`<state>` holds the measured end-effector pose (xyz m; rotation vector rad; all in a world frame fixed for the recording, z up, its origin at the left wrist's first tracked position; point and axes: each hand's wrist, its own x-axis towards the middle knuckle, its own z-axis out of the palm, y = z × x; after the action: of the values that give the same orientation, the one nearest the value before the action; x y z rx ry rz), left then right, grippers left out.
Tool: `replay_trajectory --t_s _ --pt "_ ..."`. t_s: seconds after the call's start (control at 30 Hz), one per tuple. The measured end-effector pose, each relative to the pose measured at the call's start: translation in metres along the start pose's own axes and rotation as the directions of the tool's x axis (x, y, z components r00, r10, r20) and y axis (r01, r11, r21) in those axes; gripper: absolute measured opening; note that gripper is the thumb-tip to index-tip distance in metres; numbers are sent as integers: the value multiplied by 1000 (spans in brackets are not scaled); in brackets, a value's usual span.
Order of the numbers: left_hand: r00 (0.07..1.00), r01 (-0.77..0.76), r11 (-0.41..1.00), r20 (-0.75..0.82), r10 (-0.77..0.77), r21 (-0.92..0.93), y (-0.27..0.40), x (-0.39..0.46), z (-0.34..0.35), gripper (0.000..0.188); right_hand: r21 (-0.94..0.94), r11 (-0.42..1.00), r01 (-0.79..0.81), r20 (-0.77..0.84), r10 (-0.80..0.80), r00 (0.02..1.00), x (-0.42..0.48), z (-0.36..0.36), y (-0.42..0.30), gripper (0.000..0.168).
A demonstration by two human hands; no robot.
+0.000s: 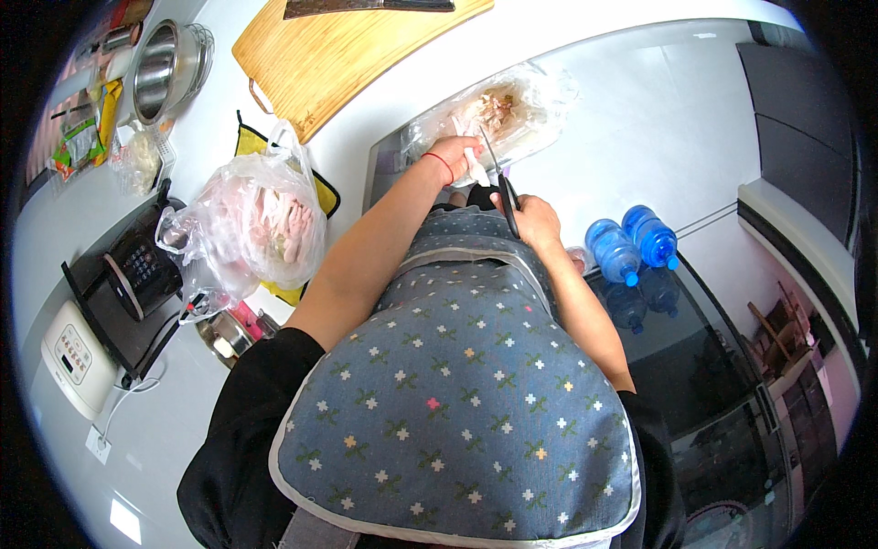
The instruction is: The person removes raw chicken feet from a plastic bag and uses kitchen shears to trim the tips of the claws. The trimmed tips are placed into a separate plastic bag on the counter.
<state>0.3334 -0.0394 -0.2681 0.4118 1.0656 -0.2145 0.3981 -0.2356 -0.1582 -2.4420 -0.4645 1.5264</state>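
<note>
My left hand (453, 152), with a red string on its wrist, grips a pale piece of meat (475, 168), which looks like a chicken foot. In my right hand (536, 219) are black-handled kitchen scissors (506, 189). Their blades point up and away, beside the piece; whether they touch it I cannot tell. Below and beyond both hands is a clear plastic bag (545, 123), spread wide, with brownish scraps (497, 110) inside. To the left, a translucent plastic bag (236, 226) full of pale chicken feet (288, 223) rests on the white counter.
A wooden cutting board (343, 62) with a cleaver (367, 7) lies at the far side of the counter. Metal bowls (156, 72), a black appliance (144, 264) and a white cooker (79, 360) line the left. Two blue water bottles (614, 250) stand at right.
</note>
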Motion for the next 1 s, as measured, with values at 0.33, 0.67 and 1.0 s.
replay_trajectory --t_s 0.33,0.67,1.0 --pt "961 -174 857 -107 256 485 1 -32 13 28 76 996 -35 0 36 999 -1 -9 5 88" --pt "951 -210 837 -91 294 505 3 -43 17 33 -84 996 -1 -22 -1 1000 -23 -7 -16 83" --pt "961 -221 913 -83 264 342 2 -40 9 25 -22 1000 15 -35 -15 999 -25 1 -16 81"
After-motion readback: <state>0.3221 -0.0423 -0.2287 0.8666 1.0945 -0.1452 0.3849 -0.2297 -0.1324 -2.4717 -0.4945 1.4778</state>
